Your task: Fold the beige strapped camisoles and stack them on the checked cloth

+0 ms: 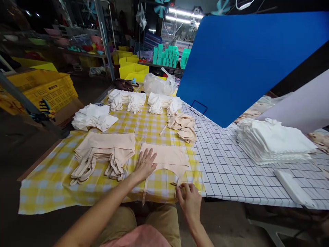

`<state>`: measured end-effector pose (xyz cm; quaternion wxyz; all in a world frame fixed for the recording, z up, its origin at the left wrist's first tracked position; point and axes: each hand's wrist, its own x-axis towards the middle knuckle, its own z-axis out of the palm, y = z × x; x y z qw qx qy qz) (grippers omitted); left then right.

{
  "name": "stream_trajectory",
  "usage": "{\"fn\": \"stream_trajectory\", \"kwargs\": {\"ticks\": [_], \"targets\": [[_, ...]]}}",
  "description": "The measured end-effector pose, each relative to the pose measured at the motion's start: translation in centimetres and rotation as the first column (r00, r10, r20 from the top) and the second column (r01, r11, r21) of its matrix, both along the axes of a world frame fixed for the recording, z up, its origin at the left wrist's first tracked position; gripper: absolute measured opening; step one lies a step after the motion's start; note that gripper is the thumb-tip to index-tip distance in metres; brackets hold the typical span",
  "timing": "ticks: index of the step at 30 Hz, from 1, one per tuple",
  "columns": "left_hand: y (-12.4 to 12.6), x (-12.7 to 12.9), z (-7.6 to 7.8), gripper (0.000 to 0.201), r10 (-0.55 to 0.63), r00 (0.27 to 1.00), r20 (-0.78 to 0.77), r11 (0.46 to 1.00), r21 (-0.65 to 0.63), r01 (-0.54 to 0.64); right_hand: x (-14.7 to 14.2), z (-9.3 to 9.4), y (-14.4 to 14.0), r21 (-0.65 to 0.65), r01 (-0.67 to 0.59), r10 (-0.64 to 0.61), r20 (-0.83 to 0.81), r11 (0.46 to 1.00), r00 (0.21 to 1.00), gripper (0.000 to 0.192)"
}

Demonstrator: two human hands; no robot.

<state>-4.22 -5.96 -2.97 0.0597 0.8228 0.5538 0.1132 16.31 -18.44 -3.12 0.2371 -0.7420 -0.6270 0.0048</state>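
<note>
A beige strappy top (169, 156) lies spread out on the yellow checked cloth in front of me. My left hand (147, 163) rests flat on its left part with the fingers stretched. At the table's front edge my right hand (189, 199) pinches the top's right shoulder strap between thumb and fingers. The left strap (145, 192) hangs straight down toward the edge. To the left is a stack of folded beige tops (105, 142) with their straps pointing toward me. A crumpled heap of beige tops (182, 125) lies behind the spread one.
White tops in two stacks (128, 97) and a loose white pile (94, 116) lie farther back. A large blue board (244, 61) rises at the right. Beyond it sit a tall white garment stack (272, 140) and a long white object (294, 188). A yellow crate (51, 91) stands left.
</note>
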Motion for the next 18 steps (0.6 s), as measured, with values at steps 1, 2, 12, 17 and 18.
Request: {"fn": "stream_trajectory", "kwargs": {"ticks": [1, 2, 12, 17, 18], "targets": [[-0.1, 0.7, 0.4, 0.050, 0.028, 1.000, -0.002, 0.999, -0.016, -0.028, -0.6, 0.1, 0.2, 0.003, 0.006, -0.006, -0.031, 1.000, 1.000, 0.034], [-0.2, 1.5, 0.9, 0.052, 0.037, 0.999, 0.000, 0.999, -0.028, -0.036, -1.0, 0.3, 0.5, 0.005, 0.015, -0.014, -0.088, 1.000, 0.996, 0.034], [-2.2, 6.8, 0.4, 0.055, -0.229, 0.969, 0.091, 0.971, -0.048, 0.234, 3.1, 4.2, -0.3, -0.200, 0.010, -0.175, -0.831, 0.980, 0.528, 0.028], [-2.1, 6.5, 0.1, 0.054, -0.222, 0.969, 0.111, 0.974, -0.027, 0.226, 6.7, 5.5, -1.9, -0.226, 0.140, -0.261, -0.904, 0.964, 0.339, 0.027], [-2.1, 6.5, 0.1, 0.055, -0.219, 0.969, 0.111, 0.974, -0.028, 0.223, 6.9, 5.6, -2.0, -0.215, 0.166, -0.257, -0.920, 0.962, 0.296, 0.028]]}}
